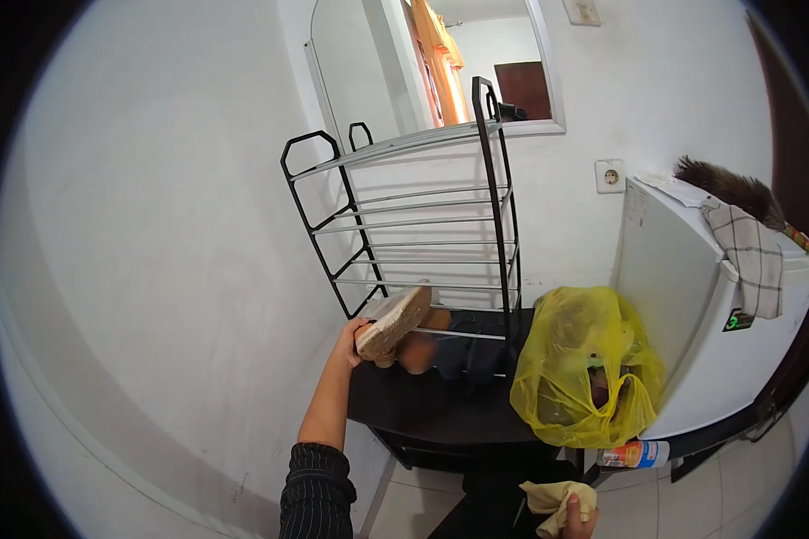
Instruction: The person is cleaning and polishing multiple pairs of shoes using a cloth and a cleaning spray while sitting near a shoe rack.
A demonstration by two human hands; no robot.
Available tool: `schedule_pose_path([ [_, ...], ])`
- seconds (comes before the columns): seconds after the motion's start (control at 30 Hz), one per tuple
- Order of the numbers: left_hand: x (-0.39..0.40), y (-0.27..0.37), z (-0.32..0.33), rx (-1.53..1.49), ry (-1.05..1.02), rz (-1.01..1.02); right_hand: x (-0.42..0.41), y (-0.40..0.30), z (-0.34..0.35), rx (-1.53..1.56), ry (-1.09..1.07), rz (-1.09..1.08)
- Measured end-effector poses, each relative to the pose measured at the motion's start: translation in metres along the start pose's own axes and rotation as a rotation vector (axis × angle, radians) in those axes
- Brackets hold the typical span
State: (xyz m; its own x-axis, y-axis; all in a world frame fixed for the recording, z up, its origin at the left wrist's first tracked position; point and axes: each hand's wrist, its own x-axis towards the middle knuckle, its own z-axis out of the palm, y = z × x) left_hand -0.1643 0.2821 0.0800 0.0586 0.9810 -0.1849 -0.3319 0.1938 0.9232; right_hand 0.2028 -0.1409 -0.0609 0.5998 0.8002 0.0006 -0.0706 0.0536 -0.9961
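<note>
My left hand (349, 345) grips a pale-topped shoe (394, 322) by one end, its worn tan sole turned towards me. That shoe is raised at the lower left of a metal shoe rack (404, 222), in front of its lowest bars. Behind it on the lowest level are brown footwear (416, 352), blurred and partly hidden, and dark footwear (468, 354). Low in the view, my right hand (578, 520) holds a crumpled cream cloth (554, 500), the thumb pressed on top. The rack's upper levels carry nothing that I can see.
A dark table (438, 411) bears the rack. To the right are a full yellow plastic bag (580, 370), a white mini fridge (674, 283) with a checked cloth (748, 249) and a feather duster (731, 185), and a labelled container (637, 455). A mirror (377, 67) hangs behind.
</note>
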Motion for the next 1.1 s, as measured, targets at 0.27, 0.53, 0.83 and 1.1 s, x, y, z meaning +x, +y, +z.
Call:
schedule_pose_path([
  [0.27, 0.013, -0.023, 0.002, -0.150, -0.128, -0.014, -0.006, 0.013, -0.009, 0.044, 0.013, -0.011],
  [0.53, 0.013, -0.028, 0.013, -0.125, -0.138, -0.029, -0.009, 0.009, -0.012, -0.074, 0.046, -0.063],
  [0.83, 0.001, -0.029, 0.014, -0.092, -0.218, -0.077, -0.009, 0.015, 0.011, -0.035, 0.018, -0.148],
  [1.1, -0.034, -0.009, 0.009, -0.032, -0.137, -0.044, -0.012, 0.026, 0.014, -0.026, 0.065, -0.070],
])
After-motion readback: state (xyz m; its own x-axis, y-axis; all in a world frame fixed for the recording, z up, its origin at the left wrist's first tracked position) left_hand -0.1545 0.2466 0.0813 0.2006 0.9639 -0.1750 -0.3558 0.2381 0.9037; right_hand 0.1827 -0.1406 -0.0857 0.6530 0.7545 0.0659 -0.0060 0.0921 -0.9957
